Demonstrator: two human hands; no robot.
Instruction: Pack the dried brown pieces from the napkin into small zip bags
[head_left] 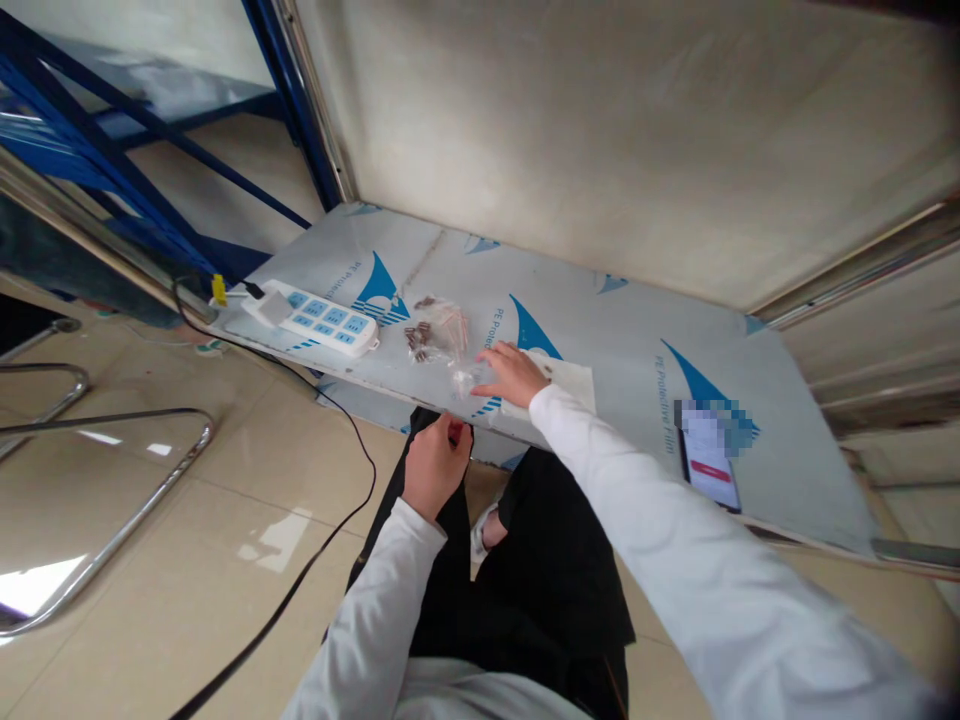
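Observation:
My right hand (514, 374) reaches over the table with thumb and fingers apart. Just left of its fingertips lies a small clear plastic bag (463, 379). Behind that is a larger clear bag (450, 328), with several small dark brown pieces (418, 342) in or beside it. Partly under my right hand and wrist, a white sheet (576, 382) carries a few tiny specks too small to name. My left hand (437, 464) is curled closed in front of the table edge, above my lap. Its fingers hide whatever may be inside.
A white power strip (330, 322) with a plugged-in adapter (268, 307) sits at the table's left; a black cable (349, 420) runs down to the floor. A phone (709, 465) lies at right on the film-covered table (637, 450). Blue shelving (150, 130) stands left.

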